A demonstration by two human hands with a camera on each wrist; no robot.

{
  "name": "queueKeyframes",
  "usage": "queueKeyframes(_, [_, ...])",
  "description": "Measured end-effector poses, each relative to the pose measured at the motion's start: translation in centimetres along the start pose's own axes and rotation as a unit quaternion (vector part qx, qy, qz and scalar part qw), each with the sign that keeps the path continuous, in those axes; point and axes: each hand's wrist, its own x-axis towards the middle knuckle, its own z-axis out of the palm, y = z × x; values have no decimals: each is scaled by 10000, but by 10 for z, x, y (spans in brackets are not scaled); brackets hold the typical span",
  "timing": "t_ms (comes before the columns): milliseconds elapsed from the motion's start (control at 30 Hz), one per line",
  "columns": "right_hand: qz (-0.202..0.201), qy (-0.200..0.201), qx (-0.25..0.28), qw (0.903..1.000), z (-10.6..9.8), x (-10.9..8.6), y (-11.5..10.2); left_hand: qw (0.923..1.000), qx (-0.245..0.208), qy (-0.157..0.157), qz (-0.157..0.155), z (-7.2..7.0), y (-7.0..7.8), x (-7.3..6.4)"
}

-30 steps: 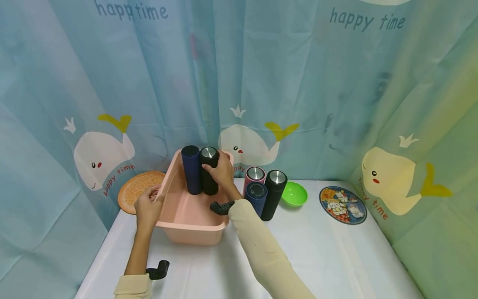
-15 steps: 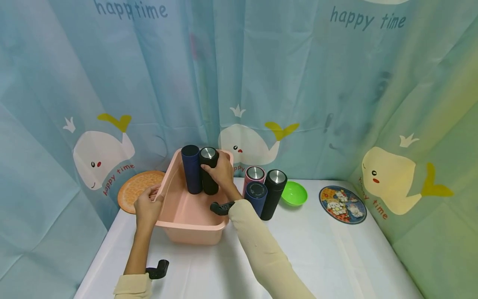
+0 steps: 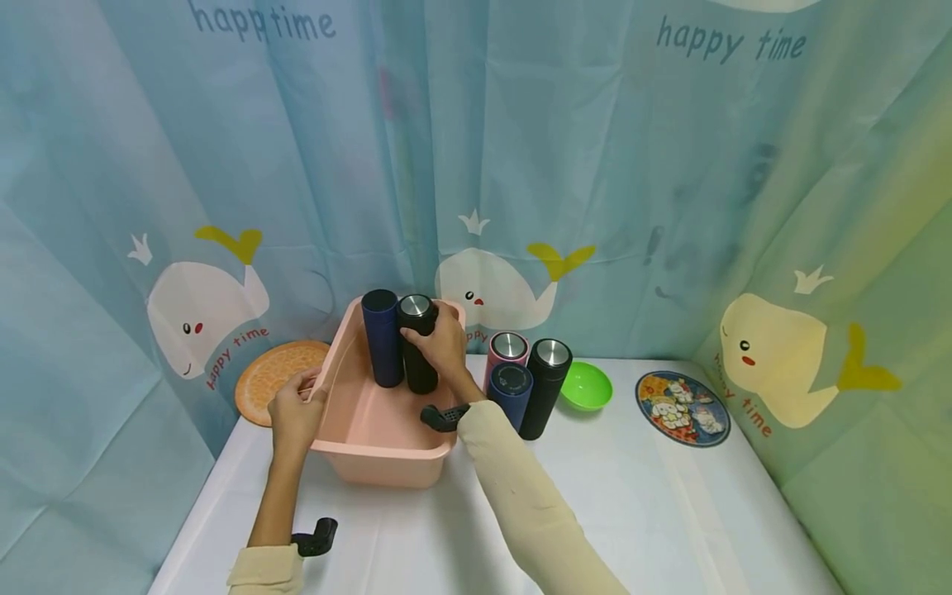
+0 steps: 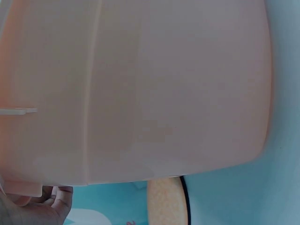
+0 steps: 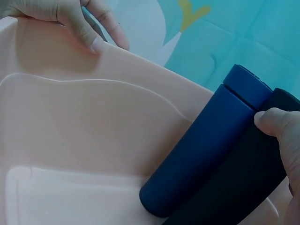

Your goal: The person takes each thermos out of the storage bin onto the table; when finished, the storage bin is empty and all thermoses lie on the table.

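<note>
A pink plastic basin [image 3: 387, 467] stands on the white table in the head view. At its left rim my left hand [image 3: 295, 413] grips the edge, thumb inside and fingers outside, as the right wrist view also shows. Inside the basin, near its far end, a dark blue thermos [image 3: 383, 343] stands upright. Right beside it is a black thermos [image 3: 419, 355] with a silver-topped lid. My right hand [image 3: 445, 343] grips this black thermos near its top, the thumb across the front; its other fingers are mostly hidden behind it.
Right of the basin stand a pink thermos [image 3: 509, 343], a second blue thermos [image 3: 510, 397] and a second black thermos [image 3: 546, 388], close together. A green bowl [image 3: 587, 386] and a cartoon-printed round mat [image 3: 683, 408] lie farther right. An orange round mat [image 3: 271, 376] leans behind the basin's left side.
The black thermos in my right hand has shifted very slightly toward the near side, its base a little farther from the blue one. The left hand has stayed on the rim.
</note>
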Motion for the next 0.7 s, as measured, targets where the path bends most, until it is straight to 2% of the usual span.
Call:
queueKeyframes(300, [126,97,471,9988,-1,-5,-1,10000,15,-34,-53,-1,1,1])
queueKeyframes(700, [-91,390,928,9949,-6,-11,-1,10000,-7,-41,-34,-1,-1,1])
